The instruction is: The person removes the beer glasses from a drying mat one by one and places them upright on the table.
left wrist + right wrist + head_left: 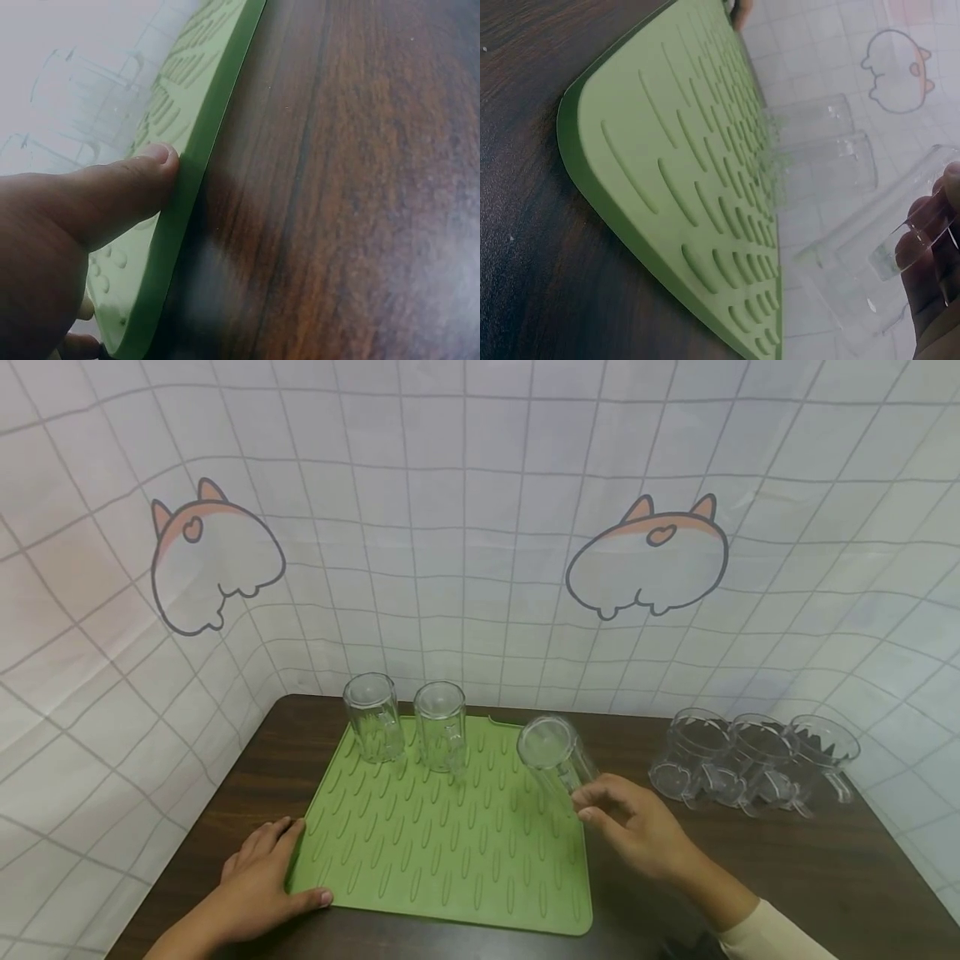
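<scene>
My right hand (637, 827) grips a clear glass mug (551, 745) by its lower end, above the right part of a green ridged mat (465, 860). The mug tilts, its closed base pointing up and left; in the right wrist view, fingers (922, 240) wrap the mug (840, 277) near its handle. At the mat's front left corner rests my left hand (255, 877), fingers along the left edge, thumb (142, 176) on the front edge. Two similar mugs, one at far left (373, 718) and another beside it (441, 727), stand base up at the mat's back.
On the dark wooden table (630, 910), to the right of the mat, several clear cups (757, 760) stand in a close row, wide rims up. A white gridded cloth (487, 543) with cartoon animal prints surrounds the table at the back and sides.
</scene>
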`<state>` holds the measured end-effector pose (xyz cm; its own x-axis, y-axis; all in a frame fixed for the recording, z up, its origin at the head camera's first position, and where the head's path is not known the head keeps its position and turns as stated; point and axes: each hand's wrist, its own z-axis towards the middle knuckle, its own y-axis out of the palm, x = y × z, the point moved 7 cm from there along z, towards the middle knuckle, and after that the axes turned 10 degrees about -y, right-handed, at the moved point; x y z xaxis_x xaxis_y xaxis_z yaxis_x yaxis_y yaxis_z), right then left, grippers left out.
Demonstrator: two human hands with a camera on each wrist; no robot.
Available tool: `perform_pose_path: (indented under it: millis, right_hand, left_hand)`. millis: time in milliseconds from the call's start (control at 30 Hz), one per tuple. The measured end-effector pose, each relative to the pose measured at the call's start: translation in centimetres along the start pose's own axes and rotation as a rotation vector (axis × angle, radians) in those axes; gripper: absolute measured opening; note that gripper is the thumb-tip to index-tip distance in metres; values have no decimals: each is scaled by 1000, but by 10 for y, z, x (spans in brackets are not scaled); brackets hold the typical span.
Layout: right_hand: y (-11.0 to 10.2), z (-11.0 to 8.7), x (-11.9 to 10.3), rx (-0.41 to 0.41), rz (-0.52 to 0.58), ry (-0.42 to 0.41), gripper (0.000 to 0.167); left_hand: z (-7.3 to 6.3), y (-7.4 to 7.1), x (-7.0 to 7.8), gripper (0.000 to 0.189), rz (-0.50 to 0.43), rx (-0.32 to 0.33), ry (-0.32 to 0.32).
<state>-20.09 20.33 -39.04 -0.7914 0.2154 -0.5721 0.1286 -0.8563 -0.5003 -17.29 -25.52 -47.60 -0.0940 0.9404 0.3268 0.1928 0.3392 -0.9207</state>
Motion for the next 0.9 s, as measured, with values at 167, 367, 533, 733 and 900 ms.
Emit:
perform_pose_path:
  millis: [167, 367, 533, 733, 900]
  right_hand:
    - [0, 0, -5, -10, -32, -36, 29]
    - [1, 0, -7, -21, -30, -99, 32]
    - [2, 0, -10, -34, -51, -137, 36]
    - [5, 3, -13, -47, -74, -169, 29]
    - [8, 4, -15, -55, -55, -185, 27]
  left_hand:
    - [-1, -1, 0, 123, -5, 16, 15]
    - [-3, -9, 16, 111, -22, 99, 97]
    - [-3, -24, 46, 87, -76, 168, 187]
    - [0, -34, 82, 73, -176, 194, 286]
    - [1, -40, 105, 69, -177, 222, 364]
